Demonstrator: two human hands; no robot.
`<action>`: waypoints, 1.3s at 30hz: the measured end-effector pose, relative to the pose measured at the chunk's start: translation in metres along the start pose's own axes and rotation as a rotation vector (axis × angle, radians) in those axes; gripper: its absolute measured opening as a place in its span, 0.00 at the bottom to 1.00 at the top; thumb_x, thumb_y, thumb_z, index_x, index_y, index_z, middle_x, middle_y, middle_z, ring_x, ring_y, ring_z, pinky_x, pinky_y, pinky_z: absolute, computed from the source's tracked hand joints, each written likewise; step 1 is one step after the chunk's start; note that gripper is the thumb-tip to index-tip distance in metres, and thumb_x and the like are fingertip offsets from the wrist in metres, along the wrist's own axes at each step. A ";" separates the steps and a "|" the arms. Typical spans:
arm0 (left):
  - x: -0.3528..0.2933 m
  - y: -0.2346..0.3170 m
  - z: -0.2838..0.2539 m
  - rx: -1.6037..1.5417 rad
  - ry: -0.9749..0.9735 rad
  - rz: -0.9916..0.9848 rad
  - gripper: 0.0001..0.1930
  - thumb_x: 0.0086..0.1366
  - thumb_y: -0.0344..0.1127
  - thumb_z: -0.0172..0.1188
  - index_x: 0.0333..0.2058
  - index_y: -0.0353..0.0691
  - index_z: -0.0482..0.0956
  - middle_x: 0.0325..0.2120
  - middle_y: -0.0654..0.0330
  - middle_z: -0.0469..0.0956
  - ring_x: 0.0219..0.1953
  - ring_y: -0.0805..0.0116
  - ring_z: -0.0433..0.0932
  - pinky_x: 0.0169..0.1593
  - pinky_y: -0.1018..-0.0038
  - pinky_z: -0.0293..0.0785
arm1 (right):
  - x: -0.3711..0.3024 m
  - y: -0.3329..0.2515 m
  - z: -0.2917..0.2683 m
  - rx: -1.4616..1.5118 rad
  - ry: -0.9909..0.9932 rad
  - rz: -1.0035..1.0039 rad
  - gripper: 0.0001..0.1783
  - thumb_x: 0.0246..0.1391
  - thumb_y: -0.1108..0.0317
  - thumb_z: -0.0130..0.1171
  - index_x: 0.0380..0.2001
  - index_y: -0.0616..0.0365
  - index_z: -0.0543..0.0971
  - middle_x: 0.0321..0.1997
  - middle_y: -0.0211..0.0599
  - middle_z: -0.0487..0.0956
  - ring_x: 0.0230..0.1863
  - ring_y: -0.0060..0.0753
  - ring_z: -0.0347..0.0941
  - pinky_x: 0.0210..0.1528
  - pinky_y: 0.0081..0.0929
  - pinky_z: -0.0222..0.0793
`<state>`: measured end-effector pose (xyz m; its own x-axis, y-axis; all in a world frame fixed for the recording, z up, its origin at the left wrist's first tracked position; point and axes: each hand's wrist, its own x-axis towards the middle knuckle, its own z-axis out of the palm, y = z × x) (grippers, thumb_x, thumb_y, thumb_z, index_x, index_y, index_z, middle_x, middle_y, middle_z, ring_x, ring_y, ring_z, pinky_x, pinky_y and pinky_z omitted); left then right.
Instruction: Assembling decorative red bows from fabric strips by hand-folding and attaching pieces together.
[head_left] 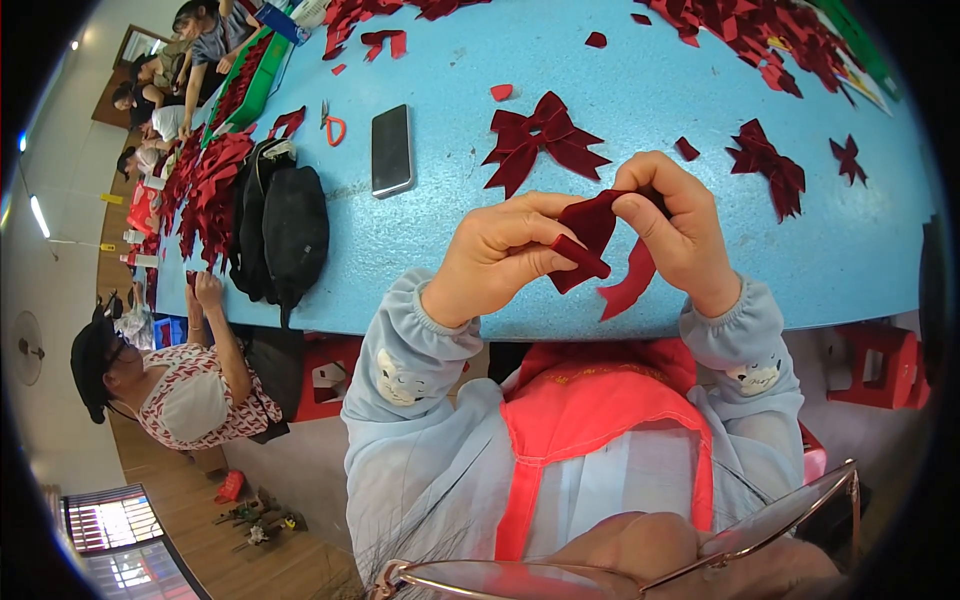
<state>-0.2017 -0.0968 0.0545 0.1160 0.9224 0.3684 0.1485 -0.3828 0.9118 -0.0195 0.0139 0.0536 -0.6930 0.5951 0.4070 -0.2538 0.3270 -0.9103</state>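
- The left hand pinches a dark red ribbon between thumb and fingers, clamped on its folded lower end.
- The right hand grips the same ribbon at its upper part, thumb and forefinger closed on the fabric.
- The ribbon is held above the near edge of the blue table, with one tail hanging down past that edge.
- A finished bow lies on the table just beyond the hands.
- A second bow lies on the table to the right of the hands, with a smaller one further right.
- A phone lies flat on the table, left of the first bow.
- Orange-handled scissors lie left of the phone.
- A black bag sits at the table's left end.
- A heap of red scraps covers the table's far right part.
- A person in a patterned top sits at the table's left end, one hand raised to its edge.
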 end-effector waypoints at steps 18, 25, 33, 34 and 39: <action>0.005 0.002 0.018 -0.196 0.291 -0.369 0.05 0.56 0.23 0.60 0.31 0.34 0.74 0.28 0.64 0.74 0.29 0.80 0.71 0.31 0.83 0.68 | 0.002 0.000 -0.004 -0.078 -0.046 0.056 0.05 0.52 0.72 0.56 0.29 0.62 0.74 0.25 0.23 0.71 0.27 0.12 0.61 0.28 0.12 0.56; -0.005 -0.003 0.015 -0.201 0.198 -0.206 0.06 0.56 0.20 0.58 0.32 0.35 0.73 0.29 0.65 0.73 0.29 0.80 0.70 0.31 0.84 0.68 | 0.002 0.008 -0.006 0.074 -0.068 0.180 0.05 0.51 0.72 0.57 0.28 0.62 0.74 0.25 0.23 0.71 0.27 0.12 0.61 0.29 0.13 0.57; -0.012 -0.008 0.005 0.085 0.075 -0.078 0.06 0.55 0.19 0.58 0.30 0.34 0.72 0.33 0.62 0.72 0.30 0.81 0.69 0.32 0.84 0.68 | 0.000 0.011 -0.004 0.065 -0.035 0.251 0.06 0.51 0.71 0.57 0.28 0.62 0.74 0.25 0.22 0.71 0.28 0.12 0.61 0.30 0.13 0.57; -0.012 -0.008 0.006 0.085 0.076 -0.078 0.06 0.55 0.19 0.58 0.30 0.34 0.72 0.33 0.62 0.72 0.30 0.81 0.69 0.32 0.84 0.68 | -0.001 0.011 -0.005 0.060 -0.052 0.243 0.06 0.51 0.71 0.57 0.28 0.62 0.74 0.25 0.22 0.71 0.28 0.11 0.61 0.30 0.13 0.57; -0.010 -0.004 0.013 -0.076 0.132 -0.198 0.05 0.55 0.19 0.57 0.30 0.34 0.72 0.40 0.60 0.72 0.31 0.80 0.69 0.34 0.84 0.69 | -0.005 0.007 -0.007 0.070 -0.086 0.236 0.05 0.50 0.72 0.57 0.28 0.62 0.75 0.25 0.23 0.71 0.28 0.11 0.61 0.29 0.12 0.57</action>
<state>-0.1904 -0.1050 0.0452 -0.0380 0.9797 0.1968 0.0809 -0.1933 0.9778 -0.0128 0.0185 0.0459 -0.7929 0.5829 0.1776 -0.1223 0.1334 -0.9835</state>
